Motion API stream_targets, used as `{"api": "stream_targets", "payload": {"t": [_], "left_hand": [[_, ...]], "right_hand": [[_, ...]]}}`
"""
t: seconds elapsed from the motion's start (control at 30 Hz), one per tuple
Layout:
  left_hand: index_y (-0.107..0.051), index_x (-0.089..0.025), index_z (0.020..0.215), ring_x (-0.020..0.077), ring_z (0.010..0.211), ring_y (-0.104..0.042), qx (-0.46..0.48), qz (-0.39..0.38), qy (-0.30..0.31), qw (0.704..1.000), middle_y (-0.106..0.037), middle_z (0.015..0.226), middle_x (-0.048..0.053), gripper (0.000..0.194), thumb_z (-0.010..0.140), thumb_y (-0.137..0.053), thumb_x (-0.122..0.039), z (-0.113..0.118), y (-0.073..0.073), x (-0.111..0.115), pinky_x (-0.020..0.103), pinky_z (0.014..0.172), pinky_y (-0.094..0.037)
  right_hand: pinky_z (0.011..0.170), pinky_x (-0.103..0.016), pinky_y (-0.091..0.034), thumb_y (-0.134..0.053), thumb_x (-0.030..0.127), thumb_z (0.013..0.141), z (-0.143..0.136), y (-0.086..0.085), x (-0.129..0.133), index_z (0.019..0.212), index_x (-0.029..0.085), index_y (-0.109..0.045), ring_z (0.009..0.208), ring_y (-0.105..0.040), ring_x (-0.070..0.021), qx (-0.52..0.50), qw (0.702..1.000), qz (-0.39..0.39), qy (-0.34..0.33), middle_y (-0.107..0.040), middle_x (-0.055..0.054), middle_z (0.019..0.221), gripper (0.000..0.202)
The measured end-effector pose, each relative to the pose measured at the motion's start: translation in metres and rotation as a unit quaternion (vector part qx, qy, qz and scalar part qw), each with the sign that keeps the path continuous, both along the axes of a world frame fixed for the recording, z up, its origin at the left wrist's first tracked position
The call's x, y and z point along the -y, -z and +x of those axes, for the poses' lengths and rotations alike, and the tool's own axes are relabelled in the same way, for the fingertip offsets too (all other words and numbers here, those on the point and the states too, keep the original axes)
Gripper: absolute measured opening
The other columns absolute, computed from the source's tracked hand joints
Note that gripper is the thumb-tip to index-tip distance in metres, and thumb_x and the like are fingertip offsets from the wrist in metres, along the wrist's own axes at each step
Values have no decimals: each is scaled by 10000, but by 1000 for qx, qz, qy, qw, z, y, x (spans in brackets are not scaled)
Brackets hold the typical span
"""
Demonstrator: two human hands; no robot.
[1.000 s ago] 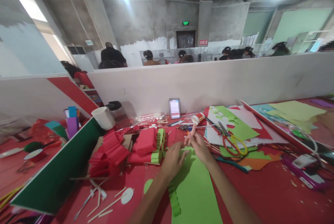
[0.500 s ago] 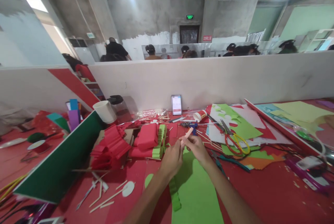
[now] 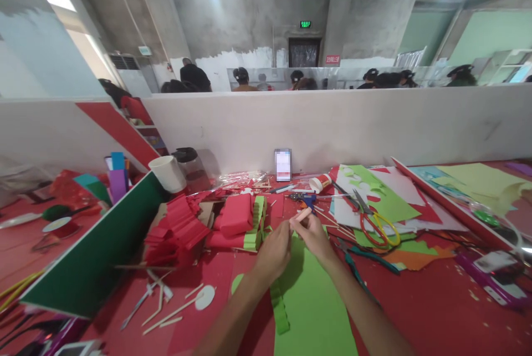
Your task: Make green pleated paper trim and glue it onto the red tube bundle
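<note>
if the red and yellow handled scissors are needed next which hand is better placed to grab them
Right, most likely: the scissors lie to the right of the right hand, with the left hand farther away. The right hand holds a pale piece, though, so it may need freeing first.

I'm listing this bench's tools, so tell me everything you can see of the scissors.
The scissors lie on loose paper, to the right of the right hand and apart from it. One handle loop is red, the other yellow, both plastic-looking; the blades are grey and look metallic. The blades point away from the person and slightly left, the loops spread apart. Fine markings are too small to read.
</note>
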State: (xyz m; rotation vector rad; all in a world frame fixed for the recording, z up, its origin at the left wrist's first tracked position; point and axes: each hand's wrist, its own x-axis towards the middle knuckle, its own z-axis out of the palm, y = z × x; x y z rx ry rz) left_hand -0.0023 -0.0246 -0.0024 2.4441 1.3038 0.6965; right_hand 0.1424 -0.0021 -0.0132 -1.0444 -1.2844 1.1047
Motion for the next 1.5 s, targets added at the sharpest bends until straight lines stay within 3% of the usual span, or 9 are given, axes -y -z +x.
{"api": "stream_targets", "payload": {"t": [0.13, 0.37, 0.5, 0.67, 0.8, 0.97, 1.2, 1.37, 1.5], "left_hand": [[-452, -172, 1013, 196, 656, -623, -40, -35, -35, 998, -641, 770, 58, 263, 1003, -202, -255, 5, -4, 5, 276, 574, -383], [-459, -170, 1104, 229, 744, -669, -94, -36, -57, 993, -676, 802, 66, 267, 991, -291, -342, -4, -10, 6, 279, 605, -415], [-406, -82, 1256, 286, 810, -680, -210, -58, -87, 972, -685, 834, 127, 373, 915, -418, -229, -9, -10, 12, 326, 647, -469], [-432, -22, 1268, 297, 856, -680, -297, -82, -87, 947, -659, 929, 199, 444, 825, -411, -54, -14, -12, 25, 333, 672, -504], [-405, -54, 1315, 286, 881, -672, -322, -78, -68, 941, -621, 1043, 203, 555, 768, -380, 34, -24, -13, 30, 337, 688, -519], [-427, -100, 1297, 256, 880, -673, -326, -72, -62, 941, -616, 1070, 178, 587, 743, -356, 80, -36, -9, 31, 305, 695, -517], [-442, -144, 1293, 283, 731, -685, -297, -66, -14, 953, -657, 735, 115, 464, 850, -356, -36, -36, -11, 21, 360, 652, -501], [-433, -166, 1340, 320, 696, -684, -307, -56, 7, 950, -665, 687, 124, 508, 850, -369, -45, -37, -9, 16, 404, 619, -503], [-426, -152, 1361, 336, 724, -685, -289, -60, -5, 955, -679, 717, 147, 442, 926, -385, -222, -35, -9, 18, 423, 629, -508]], "right_hand": [[418, -201, -289, -667, 481, 766, 3, 0, 0, 782, 180, -517, 446, -377, -75, -15, 999, -13, -44, -486, 58, 572, 336], [436, -218, -337, -584, 507, 833, 12, -10, 1, 839, 177, -563, 472, -450, -108, 18, 999, 22, -18, -525, 31, 593, 330], [667, -295, -455, -475, 372, 922, 16, -15, 5, 929, 201, -623, 755, -617, -194, 194, 974, 118, 27, -662, -54, 827, 226], [829, -368, -439, -553, 254, 872, 3, -1, 16, 1061, 219, -583, 946, -587, -252, 388, 912, 131, 15, -650, -74, 968, 194], [890, -370, -430, -676, 257, 789, -2, 10, 22, 1169, 230, -529, 1009, -560, -261, 402, 909, 109, -2, -615, -77, 1018, 408], [868, -357, -442, -686, 298, 787, 6, 9, 23, 1164, 233, -523, 960, -572, -234, 386, 916, 92, -50, -596, -62, 1022, 416], [897, -345, -416, -668, 307, 799, 4, 5, 19, 1214, 235, -508, 1076, -537, -240, 399, 911, 84, -57, -589, -76, 1129, 451], [783, -335, -401, -702, 330, 776, 7, -1, 14, 1142, 217, -542, 905, -557, -248, 503, 857, 103, -40, -629, -49, 893, 416], [846, -395, -339, -690, 431, 773, 15, -4, 8, 1066, 200, -563, 962, -537, -291, 602, 788, 131, 3, -627, -107, 1033, 394]]}}
